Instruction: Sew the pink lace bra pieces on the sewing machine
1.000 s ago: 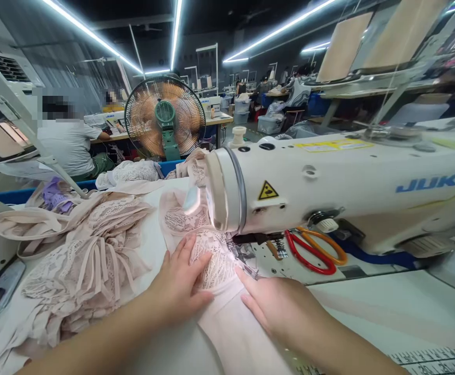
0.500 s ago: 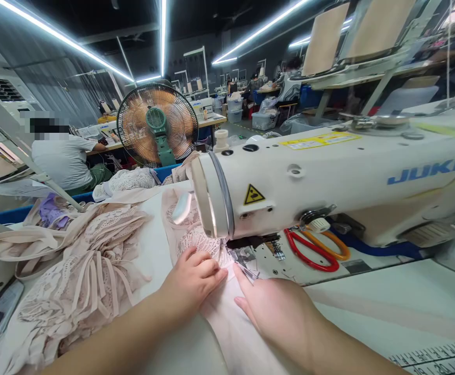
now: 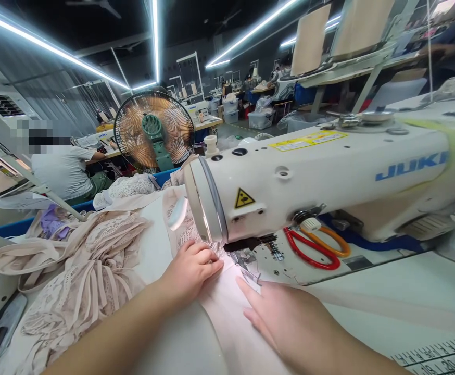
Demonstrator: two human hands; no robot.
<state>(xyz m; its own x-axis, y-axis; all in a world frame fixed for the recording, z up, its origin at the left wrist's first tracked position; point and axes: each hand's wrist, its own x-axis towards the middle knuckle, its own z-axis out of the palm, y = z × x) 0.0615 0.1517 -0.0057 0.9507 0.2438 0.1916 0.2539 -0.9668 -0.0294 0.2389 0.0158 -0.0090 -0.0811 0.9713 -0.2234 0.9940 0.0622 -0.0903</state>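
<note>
Left hand (image 3: 191,271) lies palm down on a pale pink garment (image 3: 225,312), fingers together, beside the head of a white sewing machine (image 3: 321,166) marked JUKI. Right hand (image 3: 286,315) rests along the garment's right side, forefinger extended toward the needle area; any grip by it cannot be confirmed. Scissors handles, one red (image 3: 313,258), one orange (image 3: 339,240), sit beneath the machine arm. Pile of lace garments (image 3: 79,276) noted at left. Beyond stand a large fan (image 3: 153,130) and a seated co-worker (image 3: 61,169) in a pale top
</note>
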